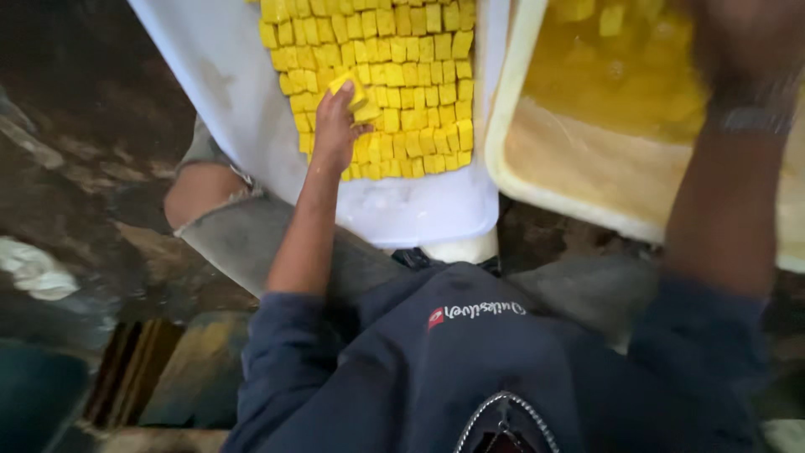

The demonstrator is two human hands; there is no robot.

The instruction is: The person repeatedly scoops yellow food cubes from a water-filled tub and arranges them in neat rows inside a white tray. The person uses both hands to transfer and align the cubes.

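My left hand (pixel 334 130) rests on a white tray (pixel 251 109) and holds a yellow cube (pixel 348 86) between its fingers, at the left side of a packed grid of several yellow cubes (pixel 419 75). My right hand (pixel 746 42) is blurred at the top right, over a cream tub (pixel 579 180) of yellow liquid with more yellow cubes (pixel 620 50) in it. A grey band (pixel 755 117) sits on that wrist. Whether the right hand holds anything cannot be made out.
My dark blue sleeves and top (pixel 470 369) fill the lower frame. A bent knee in grey cloth (pixel 226 218) lies under the white tray. Dark wet ground (pixel 75 168) spreads to the left, with a white scrap (pixel 33 268) on it.
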